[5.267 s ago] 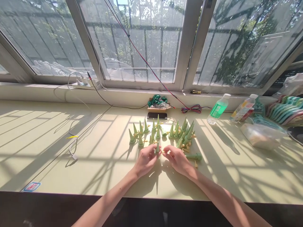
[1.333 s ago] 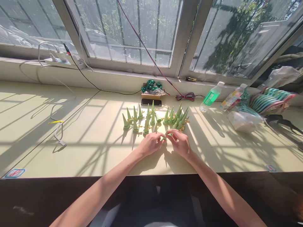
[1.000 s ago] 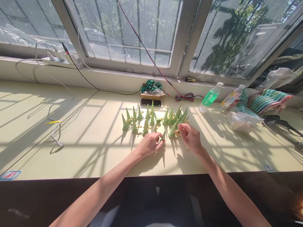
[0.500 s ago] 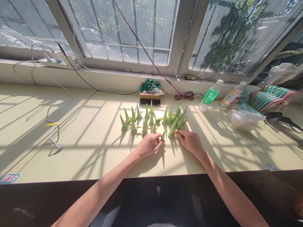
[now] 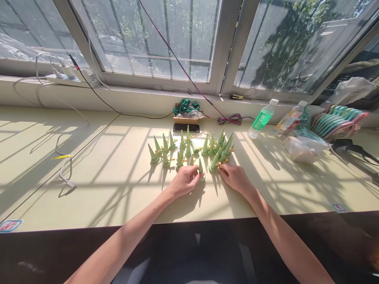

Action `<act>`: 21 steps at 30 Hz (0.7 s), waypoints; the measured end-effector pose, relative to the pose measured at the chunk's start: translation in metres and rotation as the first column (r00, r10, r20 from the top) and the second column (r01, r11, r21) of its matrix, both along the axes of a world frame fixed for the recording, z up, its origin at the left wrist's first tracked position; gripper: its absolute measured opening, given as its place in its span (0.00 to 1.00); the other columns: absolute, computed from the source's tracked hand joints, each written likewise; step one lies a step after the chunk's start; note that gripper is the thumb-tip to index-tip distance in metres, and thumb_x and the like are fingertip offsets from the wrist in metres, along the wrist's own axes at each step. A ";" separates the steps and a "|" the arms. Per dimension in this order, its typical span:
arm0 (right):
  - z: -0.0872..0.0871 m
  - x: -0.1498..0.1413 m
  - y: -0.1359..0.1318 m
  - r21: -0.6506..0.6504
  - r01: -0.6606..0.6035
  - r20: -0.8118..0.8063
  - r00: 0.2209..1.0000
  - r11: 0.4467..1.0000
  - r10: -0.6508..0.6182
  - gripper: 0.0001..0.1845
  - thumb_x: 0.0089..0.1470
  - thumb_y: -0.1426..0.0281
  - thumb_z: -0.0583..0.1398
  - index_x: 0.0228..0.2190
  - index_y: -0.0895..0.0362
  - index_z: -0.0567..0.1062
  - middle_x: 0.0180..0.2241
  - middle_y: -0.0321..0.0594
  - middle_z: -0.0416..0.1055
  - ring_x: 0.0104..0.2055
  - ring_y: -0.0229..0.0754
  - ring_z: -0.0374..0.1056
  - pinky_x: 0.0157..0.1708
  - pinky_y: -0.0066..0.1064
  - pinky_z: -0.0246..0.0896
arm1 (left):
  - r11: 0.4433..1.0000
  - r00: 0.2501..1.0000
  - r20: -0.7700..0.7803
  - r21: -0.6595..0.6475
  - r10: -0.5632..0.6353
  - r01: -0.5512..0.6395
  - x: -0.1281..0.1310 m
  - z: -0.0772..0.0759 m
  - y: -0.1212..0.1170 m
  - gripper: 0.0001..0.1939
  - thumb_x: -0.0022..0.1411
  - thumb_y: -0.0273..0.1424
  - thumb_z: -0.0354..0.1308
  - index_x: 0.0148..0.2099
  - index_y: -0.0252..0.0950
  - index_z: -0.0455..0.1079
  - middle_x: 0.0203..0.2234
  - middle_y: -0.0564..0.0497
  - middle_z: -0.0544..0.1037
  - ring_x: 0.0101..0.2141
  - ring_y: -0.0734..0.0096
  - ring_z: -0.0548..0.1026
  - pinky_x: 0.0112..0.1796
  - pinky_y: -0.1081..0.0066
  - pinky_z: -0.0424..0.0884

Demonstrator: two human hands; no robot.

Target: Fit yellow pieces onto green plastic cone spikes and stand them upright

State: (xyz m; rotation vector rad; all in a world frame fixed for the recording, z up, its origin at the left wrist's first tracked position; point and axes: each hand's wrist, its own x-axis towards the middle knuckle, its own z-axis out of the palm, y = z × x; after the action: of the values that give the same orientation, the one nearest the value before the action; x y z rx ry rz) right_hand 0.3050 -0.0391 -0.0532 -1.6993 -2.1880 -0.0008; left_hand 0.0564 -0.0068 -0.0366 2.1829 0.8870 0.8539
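Observation:
My left hand (image 5: 186,180) is closed around the lower part of a green cone (image 5: 201,167), which stands upright on the pale table. To the right, my right hand (image 5: 236,176) has its fingers pinched at a small yellowish piece (image 5: 218,164) beside a leaning green cone (image 5: 214,162); the fingertips partly hide it. Several more green cones (image 5: 165,158) with small yellowish pieces at their bases stand in a loose cluster behind both hands. One cone (image 5: 195,147) in the middle lies tipped over.
Behind the cones lie a black phone (image 5: 186,127) and a small box (image 5: 187,118) with green material. A green-labelled bottle (image 5: 262,119), a second bottle (image 5: 291,118), a plastic bag (image 5: 305,149) and hangers (image 5: 339,122) stand at right. A white cable (image 5: 63,173) lies at left.
My right hand left the cone held by my left hand, moved right, and lowered to the yellowish pieces. The left hand's cone now stands more upright. The view has shifted since the oldest frame.

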 end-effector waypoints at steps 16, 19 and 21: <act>0.014 -0.021 -0.014 0.354 -0.298 -0.316 0.854 0.886 0.414 0.05 0.68 0.72 0.55 0.39 0.56 0.71 0.31 0.38 0.69 0.26 0.36 0.64 0.25 0.28 0.57 | 0.976 0.984 0.168 -0.216 0.063 -0.025 0.002 0.011 -0.002 0.17 0.66 0.41 0.58 0.35 0.31 0.73 0.27 0.48 0.77 0.26 0.70 0.74 0.26 0.73 0.69; 0.013 -0.026 -0.014 0.377 -0.316 -0.338 0.828 0.871 0.447 0.04 0.67 0.73 0.55 0.41 0.55 0.71 0.36 0.41 0.66 0.29 0.37 0.65 0.27 0.29 0.61 | 0.977 0.985 0.165 -0.212 0.055 -0.019 0.002 0.012 -0.003 0.16 0.67 0.40 0.58 0.35 0.31 0.73 0.27 0.48 0.77 0.26 0.71 0.73 0.26 0.73 0.68; 0.013 -0.029 -0.015 0.379 -0.325 -0.360 0.811 0.867 0.461 0.05 0.67 0.74 0.55 0.41 0.55 0.71 0.41 0.44 0.64 0.32 0.38 0.67 0.29 0.31 0.65 | 0.977 0.985 0.165 -0.213 0.055 -0.019 0.002 0.012 -0.003 0.16 0.67 0.41 0.58 0.34 0.32 0.72 0.26 0.48 0.76 0.26 0.71 0.73 0.26 0.74 0.68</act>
State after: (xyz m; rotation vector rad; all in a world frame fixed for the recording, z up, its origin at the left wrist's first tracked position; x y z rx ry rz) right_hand 0.2762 -0.0537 -0.0406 -0.9339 -2.0207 0.1407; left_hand 0.0588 -0.0096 -0.0247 1.8866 0.8923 0.9059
